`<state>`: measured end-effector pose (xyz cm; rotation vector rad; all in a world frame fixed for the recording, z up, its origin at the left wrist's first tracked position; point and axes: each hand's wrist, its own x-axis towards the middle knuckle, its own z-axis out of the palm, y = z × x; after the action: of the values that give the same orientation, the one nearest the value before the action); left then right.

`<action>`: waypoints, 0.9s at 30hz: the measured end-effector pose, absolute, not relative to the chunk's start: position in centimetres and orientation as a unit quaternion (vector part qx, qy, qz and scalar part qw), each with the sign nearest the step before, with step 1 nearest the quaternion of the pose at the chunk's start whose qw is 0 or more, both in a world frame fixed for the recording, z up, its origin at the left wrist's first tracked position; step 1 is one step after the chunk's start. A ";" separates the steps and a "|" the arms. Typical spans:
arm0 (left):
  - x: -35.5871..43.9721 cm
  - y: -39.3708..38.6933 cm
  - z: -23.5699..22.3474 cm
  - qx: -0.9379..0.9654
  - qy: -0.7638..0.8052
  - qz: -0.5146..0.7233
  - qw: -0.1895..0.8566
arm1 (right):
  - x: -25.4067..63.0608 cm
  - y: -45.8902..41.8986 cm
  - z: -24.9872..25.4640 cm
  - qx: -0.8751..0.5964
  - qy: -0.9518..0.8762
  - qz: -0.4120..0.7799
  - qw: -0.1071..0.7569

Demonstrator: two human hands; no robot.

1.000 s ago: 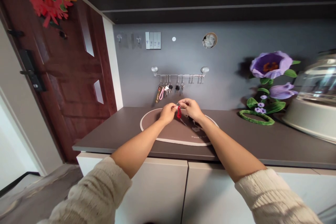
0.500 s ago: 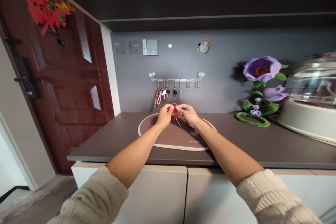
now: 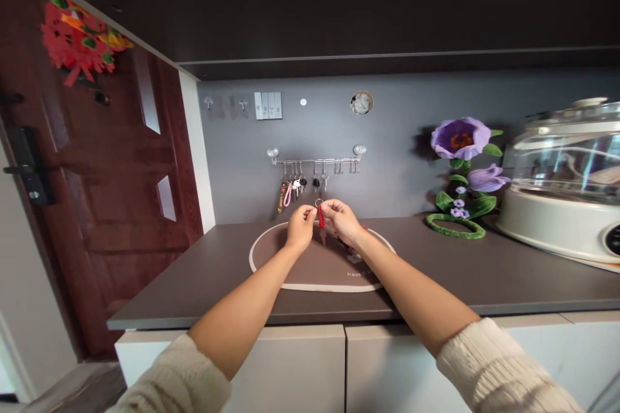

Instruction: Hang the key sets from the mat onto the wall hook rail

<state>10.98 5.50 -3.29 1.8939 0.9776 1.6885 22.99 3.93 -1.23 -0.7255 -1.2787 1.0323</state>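
Both hands meet above the back of a brown mat [image 3: 290, 271] with a pale rim. Between them is a metal key ring [image 3: 319, 202] with a red strap [image 3: 321, 215] hanging from it. My left hand [image 3: 301, 227] pinches the ring's left side between thumb and finger. From the right, my right hand [image 3: 343, 219] pinches the same ring near the top of the strap. Just behind and above hangs a clear hook rail [image 3: 317, 161] with several keys [image 3: 297, 186] and a pink loop [image 3: 288, 194] on its hooks. Something dark on the mat is partly hidden by my right hand.
A purple plush flower [image 3: 461, 138] on a green base stands right of the mat, beside a white appliance with a clear lid [image 3: 557, 206]. A dark shelf [image 3: 310, 19] overhangs the counter [image 3: 203, 290]. At left is a brown door [image 3: 121, 206].
The view has tilted up and shifted slightly right, so the scene sits lower and further left. Both hands keep their pinch on the key ring; the strap's hanging end has swung.
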 end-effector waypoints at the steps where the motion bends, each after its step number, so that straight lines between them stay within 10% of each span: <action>1: 11.0 5.5 -3.4 0.682 0.356 0.606 0.203 | 23.1 3.9 -1.1 -0.314 -0.554 0.449 0.627; 27: 11.5 5.2 -4.3 0.729 0.395 0.550 0.102 | 25.2 8.8 5.9 -0.393 -0.423 0.395 0.715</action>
<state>11.50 5.24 -4.31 2.1527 1.1660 1.6230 25.16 8.85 5.91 -0.8706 -0.9371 0.8746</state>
